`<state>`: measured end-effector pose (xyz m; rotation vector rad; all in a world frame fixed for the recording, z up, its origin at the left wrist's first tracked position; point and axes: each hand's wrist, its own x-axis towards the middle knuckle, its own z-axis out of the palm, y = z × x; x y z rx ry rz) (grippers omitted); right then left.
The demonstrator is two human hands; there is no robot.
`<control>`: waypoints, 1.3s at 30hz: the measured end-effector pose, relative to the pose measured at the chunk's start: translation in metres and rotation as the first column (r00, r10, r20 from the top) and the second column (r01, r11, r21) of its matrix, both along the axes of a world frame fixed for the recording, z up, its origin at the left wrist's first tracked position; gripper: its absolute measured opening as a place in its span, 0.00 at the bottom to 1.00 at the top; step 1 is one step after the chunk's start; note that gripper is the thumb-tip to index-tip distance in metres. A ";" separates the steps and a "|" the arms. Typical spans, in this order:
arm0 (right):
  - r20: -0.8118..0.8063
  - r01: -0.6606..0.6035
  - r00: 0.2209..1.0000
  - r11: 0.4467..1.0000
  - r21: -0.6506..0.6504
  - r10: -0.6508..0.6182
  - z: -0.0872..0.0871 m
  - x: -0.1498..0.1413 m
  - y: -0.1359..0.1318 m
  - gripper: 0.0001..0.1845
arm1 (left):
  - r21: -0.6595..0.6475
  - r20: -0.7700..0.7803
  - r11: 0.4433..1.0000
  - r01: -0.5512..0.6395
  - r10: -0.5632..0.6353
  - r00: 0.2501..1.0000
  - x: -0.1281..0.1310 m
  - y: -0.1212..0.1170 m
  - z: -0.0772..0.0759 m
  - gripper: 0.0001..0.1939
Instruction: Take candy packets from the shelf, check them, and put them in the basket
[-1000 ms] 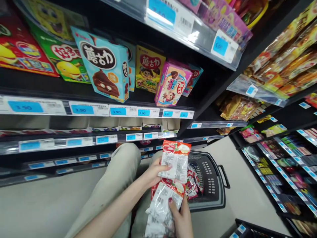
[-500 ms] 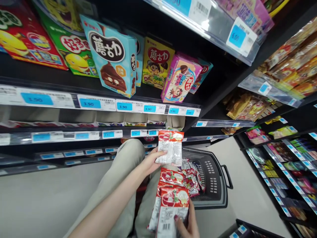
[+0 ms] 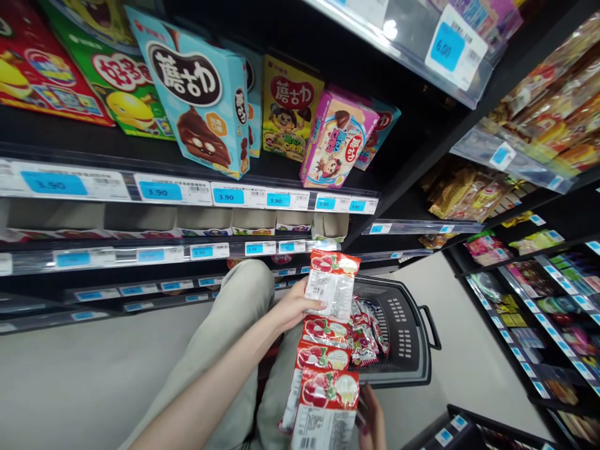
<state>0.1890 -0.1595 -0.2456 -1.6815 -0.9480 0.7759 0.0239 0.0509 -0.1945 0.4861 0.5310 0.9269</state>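
My left hand pinches a red-and-white snack packet, held upright with its printed text side facing me. Fruit pictures run along its red top. Below it, several similar packets lie overlapping on my thigh, their red bands showing in a row. At the right edge of the lowest packet is my right hand, slightly blurred. Its thumb is off the packet face and its fingers are apart. A dark shopping basket stands beyond my knees, with several shiny red-and-silver packets inside.
Ahead, a black shelf carries a blue box, a yellow box and a pink box above a strip of price tags. Open cartons line the shelf below. More stocked shelves rise to the right of the grey floor.
My left hand has moved slightly right with its packet. My right thumb has come off the lowest packet, and that hand has shifted right. The view has tilted slightly.
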 end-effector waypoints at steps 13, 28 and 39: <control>0.083 -0.537 0.831 0.832 -0.141 0.551 0.183 0.032 0.140 0.25 | 0.406 -0.266 0.884 0.230 -0.127 0.956 0.002 -0.027 0.049 0.32; 0.548 -0.326 0.820 0.921 0.212 0.164 0.153 0.025 0.115 0.16 | 0.370 -0.144 0.927 -0.058 0.119 0.982 -0.012 -0.024 0.048 0.23; 0.852 -0.272 0.498 0.904 0.330 -0.162 0.154 0.025 0.092 0.06 | 0.898 -0.304 0.437 0.057 0.519 0.799 -0.025 -0.027 0.060 0.15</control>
